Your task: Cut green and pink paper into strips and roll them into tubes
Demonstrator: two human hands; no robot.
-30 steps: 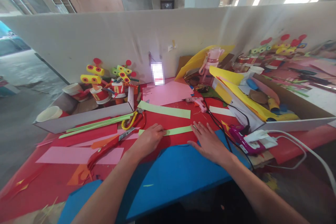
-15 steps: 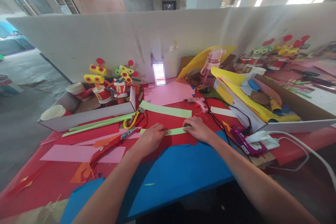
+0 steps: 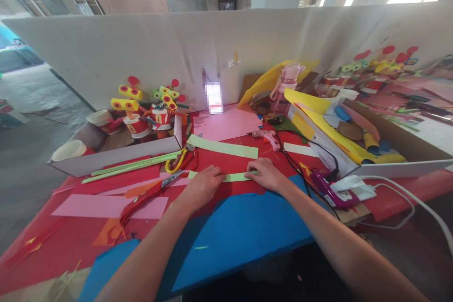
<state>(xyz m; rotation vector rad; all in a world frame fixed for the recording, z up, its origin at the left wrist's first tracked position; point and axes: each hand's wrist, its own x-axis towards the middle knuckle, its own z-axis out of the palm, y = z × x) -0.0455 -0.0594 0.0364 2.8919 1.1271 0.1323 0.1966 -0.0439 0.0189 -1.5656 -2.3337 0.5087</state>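
Note:
A narrow light-green paper strip (image 3: 235,178) lies on the red surface in front of me. My left hand (image 3: 204,188) presses its left part, fingers bent and closed on it. At the right end, my right hand (image 3: 266,174) pinches the strip between thumb and fingers. The strip is flat between the hands; the parts beneath my fingers are hidden. Just beyond lies a wider light-green paper strip (image 3: 226,147). Yellow-handled scissors (image 3: 174,162) rest left of it. A red-handled cutting tool (image 3: 143,198) lies nearer, left of my left hand.
A pink glue gun (image 3: 267,138) and a purple power strip (image 3: 329,188) with cables lie to the right. Open boxes stand on both sides, the left one (image 3: 116,155) near paper-cup figures (image 3: 136,125). Pink paper (image 3: 226,125) and blue sheet (image 3: 244,240) cover parts of the table.
Both hands stay almost in place on the narrow strip. The view has shifted very slightly; nothing has been picked up or let go.

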